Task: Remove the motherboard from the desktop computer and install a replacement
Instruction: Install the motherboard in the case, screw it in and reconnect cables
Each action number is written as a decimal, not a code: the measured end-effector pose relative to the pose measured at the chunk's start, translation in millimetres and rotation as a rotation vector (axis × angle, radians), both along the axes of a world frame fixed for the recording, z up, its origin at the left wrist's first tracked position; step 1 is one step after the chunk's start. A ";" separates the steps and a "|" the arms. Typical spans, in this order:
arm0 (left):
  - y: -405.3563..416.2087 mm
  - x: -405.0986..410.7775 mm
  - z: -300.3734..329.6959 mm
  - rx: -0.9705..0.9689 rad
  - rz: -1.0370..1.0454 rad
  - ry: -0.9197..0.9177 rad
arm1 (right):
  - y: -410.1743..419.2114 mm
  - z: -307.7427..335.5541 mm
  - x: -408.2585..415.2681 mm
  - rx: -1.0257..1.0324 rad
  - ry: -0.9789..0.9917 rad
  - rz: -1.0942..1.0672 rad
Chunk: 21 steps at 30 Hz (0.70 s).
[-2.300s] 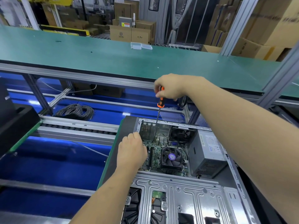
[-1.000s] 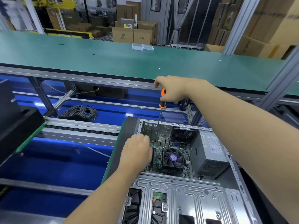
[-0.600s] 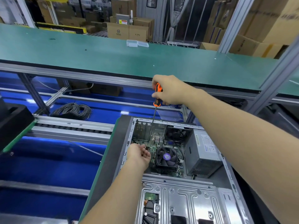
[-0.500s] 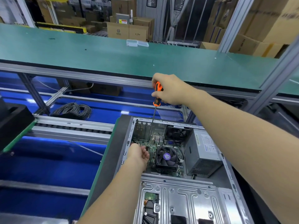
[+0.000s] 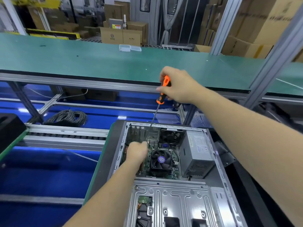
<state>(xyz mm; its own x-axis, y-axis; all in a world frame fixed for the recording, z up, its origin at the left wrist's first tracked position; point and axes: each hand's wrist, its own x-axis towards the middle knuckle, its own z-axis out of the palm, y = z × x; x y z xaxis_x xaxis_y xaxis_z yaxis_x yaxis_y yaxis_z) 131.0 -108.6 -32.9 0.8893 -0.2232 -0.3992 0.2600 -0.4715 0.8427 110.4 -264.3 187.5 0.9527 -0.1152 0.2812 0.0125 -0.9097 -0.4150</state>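
An open desktop case (image 5: 218,163) lies on its side, with the green motherboard (image 5: 173,175) inside it. A black CPU fan (image 5: 161,160) with a purple hub sits on the board. My right hand (image 5: 177,86) grips an orange-and-black screwdriver (image 5: 162,91) held above the case, its thin shaft slanting down to the far edge of the board. My left hand (image 5: 136,151) reaches into the case at the board's left side. It is blurred, and its fingers are hidden, so what they touch cannot be told.
A grey power supply (image 5: 197,154) fills the case's right side, a rear fan (image 5: 170,136) the far end, a metal drive cage (image 5: 177,205) the near end. A cable coil (image 5: 68,117) lies left. A green bench (image 5: 98,63) carries a clear plastic box (image 5: 130,48).
My left hand has shifted forward over the board's left part and is now blurred. My right hand has risen slightly with the screwdriver. The view has tilted a little.
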 end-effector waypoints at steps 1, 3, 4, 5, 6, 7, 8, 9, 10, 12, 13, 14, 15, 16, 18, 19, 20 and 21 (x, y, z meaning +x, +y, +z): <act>2.2 0.5 9.4 0.135 -0.175 -0.206 | 4.5 -7.6 1.9 -0.030 0.007 0.007; 12.3 4.6 26.0 0.369 -0.366 -0.559 | 12.4 -20.9 6.1 -0.056 0.016 0.013; 19.8 8.6 31.0 0.464 -0.369 -0.707 | 15.7 -26.5 8.1 -0.056 0.020 0.014; 28.8 11.9 33.0 0.548 -0.351 -0.804 | 18.6 -32.0 9.5 -0.054 0.025 0.015; 38.3 14.1 32.1 0.621 -0.329 -0.848 | 20.8 -36.3 10.5 -0.055 0.029 0.019; 47.1 14.5 28.0 0.667 -0.303 -0.849 | 22.9 -39.9 11.2 -0.054 0.033 0.024; 54.3 13.6 22.0 0.682 -0.275 -0.828 | 24.6 -42.2 11.7 -0.049 0.037 0.029; 59.4 13.3 16.8 0.657 -0.241 -0.801 | 25.8 -43.3 12.3 -0.044 0.038 0.033; 61.9 14.0 13.6 0.615 -0.212 -0.781 | 26.6 -43.7 13.4 -0.043 0.037 0.034; 63.2 16.5 10.7 0.563 -0.154 -0.748 | 28.1 -42.7 15.3 -0.057 0.038 0.034; 62.6 18.0 10.8 0.564 -0.136 -0.734 | 29.1 -41.5 16.1 -0.066 0.036 0.034; 62.0 18.9 10.8 0.579 -0.137 -0.729 | 30.3 -40.3 16.5 -0.070 0.036 0.034; 61.8 19.3 11.1 0.594 -0.141 -0.730 | 31.6 -39.5 16.9 -0.070 0.037 0.034; 61.5 19.6 11.0 0.597 -0.139 -0.732 | 32.5 -38.9 17.0 -0.065 0.037 0.033; 61.7 19.8 10.4 0.587 -0.127 -0.728 | 35.0 -37.9 17.7 -0.054 0.035 0.031; 61.6 19.9 10.4 0.579 -0.124 -0.729 | 36.3 -37.2 18.1 -0.056 0.033 0.031; 61.5 19.9 10.5 0.572 -0.122 -0.730 | 37.3 -36.7 18.7 -0.064 0.034 0.034; 61.3 20.0 10.6 0.570 -0.121 -0.730 | 38.0 -36.3 19.2 -0.075 0.038 0.035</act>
